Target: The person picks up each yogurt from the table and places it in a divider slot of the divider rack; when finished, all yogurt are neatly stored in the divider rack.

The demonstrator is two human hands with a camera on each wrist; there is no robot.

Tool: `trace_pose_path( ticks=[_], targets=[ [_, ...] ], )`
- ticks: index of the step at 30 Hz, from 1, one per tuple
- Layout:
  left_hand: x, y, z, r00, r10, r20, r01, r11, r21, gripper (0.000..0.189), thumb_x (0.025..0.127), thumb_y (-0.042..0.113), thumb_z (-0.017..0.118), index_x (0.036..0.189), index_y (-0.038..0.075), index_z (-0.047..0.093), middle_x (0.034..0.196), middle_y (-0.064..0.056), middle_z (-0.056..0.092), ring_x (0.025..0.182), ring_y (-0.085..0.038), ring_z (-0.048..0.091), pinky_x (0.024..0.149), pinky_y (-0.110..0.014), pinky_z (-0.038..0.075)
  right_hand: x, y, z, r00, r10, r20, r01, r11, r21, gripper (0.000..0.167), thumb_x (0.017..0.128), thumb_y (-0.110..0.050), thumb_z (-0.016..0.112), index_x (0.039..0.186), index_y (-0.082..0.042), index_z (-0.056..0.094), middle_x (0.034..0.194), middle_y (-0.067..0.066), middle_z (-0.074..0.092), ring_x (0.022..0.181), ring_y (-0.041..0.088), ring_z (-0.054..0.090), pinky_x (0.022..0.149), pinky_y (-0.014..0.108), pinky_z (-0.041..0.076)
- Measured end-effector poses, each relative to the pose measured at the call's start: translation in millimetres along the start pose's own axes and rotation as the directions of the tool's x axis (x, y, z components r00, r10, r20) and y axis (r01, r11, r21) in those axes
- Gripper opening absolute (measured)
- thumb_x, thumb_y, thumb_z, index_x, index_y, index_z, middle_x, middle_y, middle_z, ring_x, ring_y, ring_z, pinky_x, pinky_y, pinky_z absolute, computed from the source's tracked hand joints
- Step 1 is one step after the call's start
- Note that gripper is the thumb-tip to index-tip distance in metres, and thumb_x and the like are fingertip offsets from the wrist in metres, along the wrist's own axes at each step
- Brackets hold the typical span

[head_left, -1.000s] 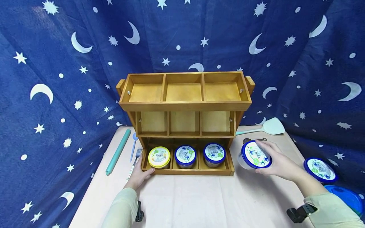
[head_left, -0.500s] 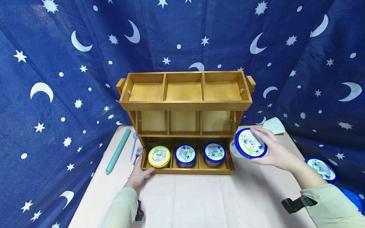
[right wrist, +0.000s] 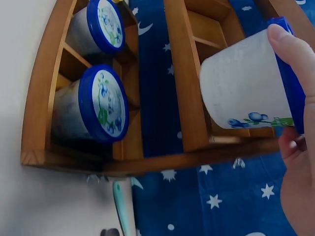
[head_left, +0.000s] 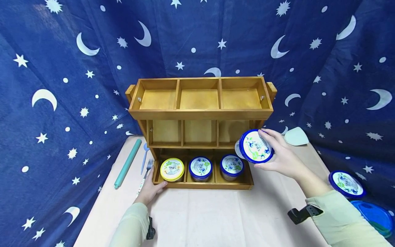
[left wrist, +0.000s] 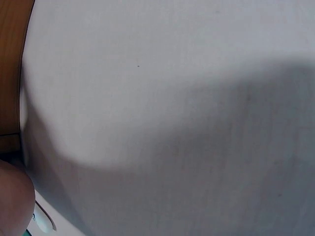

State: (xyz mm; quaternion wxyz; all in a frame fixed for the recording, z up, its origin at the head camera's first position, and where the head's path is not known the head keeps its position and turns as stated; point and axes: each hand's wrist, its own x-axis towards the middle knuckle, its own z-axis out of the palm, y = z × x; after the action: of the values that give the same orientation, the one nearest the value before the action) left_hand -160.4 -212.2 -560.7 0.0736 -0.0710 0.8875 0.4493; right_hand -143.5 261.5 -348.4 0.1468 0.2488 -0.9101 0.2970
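My right hand grips a white tub with a blue lid by the lid's edge, thumb and fingers on opposite sides. The tub is tilted in the air at the right compartment of the middle tier of a wooden three-tier rack; its white wall with blueberry print shows in the right wrist view. With its thumb along the front edge, my left hand holds the bottom tier's left front corner. A yellow-lidded tub and two blue-lidded tubs fill the bottom compartments.
Left of the rack lie a teal rod, a blue spoon and a fork. A pale turner lies at the back right. Another blue-lidded tub and a blue lidded container stand at the right edge.
My right hand has carried the blue-lidded tub up and to the left, from beside the rack to the middle tier's right compartment. The left hand has stayed at the corner.
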Motion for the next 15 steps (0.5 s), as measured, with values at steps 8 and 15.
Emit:
trace_pose_path(
  ticks=[8,15],
  targets=[
    [-1.0,-1.2,-1.7,1.0,0.018,0.0,-0.018,1.0,-0.002,0.108,0.077,0.045,0.073,0.152,0.01,0.004,0.153,-0.025,0.008,0.138,-0.043,0.011,0.11,-0.055,0.014,12.9,-1.8,15.5,0.997,-0.014,-0.074,0.014,1.0,0.007,0.108,0.056,-0.014,0.091,0.145,-0.007,0.032,0.146,0.018,0.022,0.127,0.04,0.027,0.094,0.063,0.034],
    [1.1,-2.5,-0.3,1.0,0.005,0.001,-0.005,1.0,-0.006,0.108,0.077,0.046,0.072,0.152,0.012,0.002,0.153,-0.024,0.008,0.138,-0.042,0.012,0.11,-0.054,0.014,21.9,0.8,31.1,0.99,-0.012,-0.138,0.009,1.0,-0.019,0.108,0.055,-0.013,0.092,0.144,-0.003,0.032,0.145,0.017,0.024,0.128,0.04,0.025,0.096,0.063,0.032]
  ],
)
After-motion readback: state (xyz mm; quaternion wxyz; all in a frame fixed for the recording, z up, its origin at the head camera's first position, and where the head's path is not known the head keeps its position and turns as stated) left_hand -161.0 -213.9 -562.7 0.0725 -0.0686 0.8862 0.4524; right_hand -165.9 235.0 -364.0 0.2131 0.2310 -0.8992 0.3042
